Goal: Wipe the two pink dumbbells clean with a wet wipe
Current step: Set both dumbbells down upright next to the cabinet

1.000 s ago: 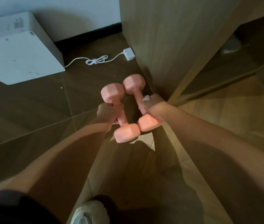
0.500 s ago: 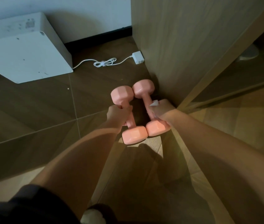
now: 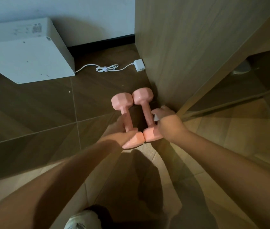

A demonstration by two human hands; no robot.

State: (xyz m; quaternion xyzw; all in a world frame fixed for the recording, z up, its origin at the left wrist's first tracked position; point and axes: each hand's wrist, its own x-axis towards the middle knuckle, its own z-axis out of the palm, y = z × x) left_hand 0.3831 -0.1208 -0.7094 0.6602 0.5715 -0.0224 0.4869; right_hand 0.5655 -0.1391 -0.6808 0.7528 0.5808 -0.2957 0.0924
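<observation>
Nearest to us, at the bottom edge, the toe of a white shoe (image 3: 81, 220) shows on the tiled floor (image 3: 31, 113), and both our bare forearms reach forward from there.

Our left hand (image 3: 122, 128) grips the handle of the left dumbbell (image 3: 122, 101) close to its near head, fingers on the left of the bar and the thumb laid across it. Our right hand (image 3: 167, 119) sits just beside the handle of the right dumbbell (image 3: 142, 95). Its fingers curl round a small white wet wipe (image 3: 155, 117), a scrap of which shows at the bar. We cannot tell whether they also close round the handle.

The two pink dumbbells lie side by side on the floor, pointing away from us, with their near heads touching and their far heads just beside each other. The right one lies close along the foot of a tall wooden panel (image 3: 180, 47).

Farther off, a white charger (image 3: 139, 65) rests on the floor against that panel, its bundled cable (image 3: 107, 68) running left to a scuffed white box (image 3: 28, 63). Behind them stands a pale wall (image 3: 81, 14) with a black skirting (image 3: 101, 42).
</observation>
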